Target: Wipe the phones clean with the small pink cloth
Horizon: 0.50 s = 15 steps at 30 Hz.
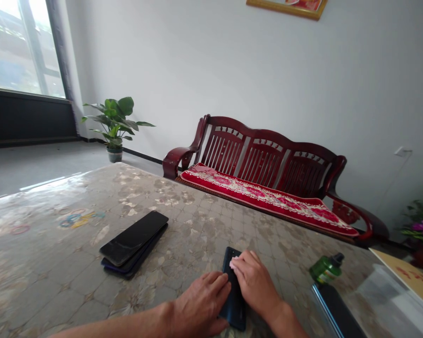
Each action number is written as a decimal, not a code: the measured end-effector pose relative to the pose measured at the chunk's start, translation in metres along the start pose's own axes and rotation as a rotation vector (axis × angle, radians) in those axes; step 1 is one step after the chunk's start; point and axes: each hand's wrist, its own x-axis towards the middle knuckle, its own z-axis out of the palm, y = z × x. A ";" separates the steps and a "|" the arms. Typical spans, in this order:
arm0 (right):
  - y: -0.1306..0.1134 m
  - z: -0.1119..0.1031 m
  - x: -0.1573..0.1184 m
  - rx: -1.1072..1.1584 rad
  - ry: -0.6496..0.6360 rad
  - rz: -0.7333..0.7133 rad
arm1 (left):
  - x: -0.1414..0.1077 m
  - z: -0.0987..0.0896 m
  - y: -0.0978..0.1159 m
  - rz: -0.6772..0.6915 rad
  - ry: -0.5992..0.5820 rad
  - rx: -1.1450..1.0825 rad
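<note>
A dark blue smartphone [237, 300] lies back side up on the patterned tablecloth, its camera end pointing away from me. My left hand [203, 300] holds it by the left side, with fingers resting over that edge. A small pale pink wad [232, 264], cloth or tissue, is pinched in my right hand [255, 280] and pressed on the phone near its top right. To the left, several phones lie in a loose stack, a black phone [137, 237] uppermost.
Rubber bands [78, 219] lie at the left of the table. On the right are a green pump bottle [326, 268], a dark phone-shaped item [338, 310] and a clear plastic box [391, 300] by a tan card [409, 274]. Beyond stands a wooden bench [246, 155].
</note>
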 end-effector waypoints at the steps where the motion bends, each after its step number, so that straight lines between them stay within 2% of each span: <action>1: -0.003 -0.002 -0.004 0.017 -0.027 -0.039 | 0.000 -0.001 0.000 0.008 0.009 0.001; 5: -0.005 -0.005 -0.015 0.071 -0.074 -0.114 | 0.000 -0.001 0.001 0.033 0.044 0.038; 11: 0.014 0.000 -0.003 0.025 0.038 0.067 | -0.001 0.006 -0.002 0.040 0.047 0.091; 15: 0.000 -0.004 -0.004 0.030 -0.030 0.072 | -0.003 0.009 -0.001 0.073 0.088 0.107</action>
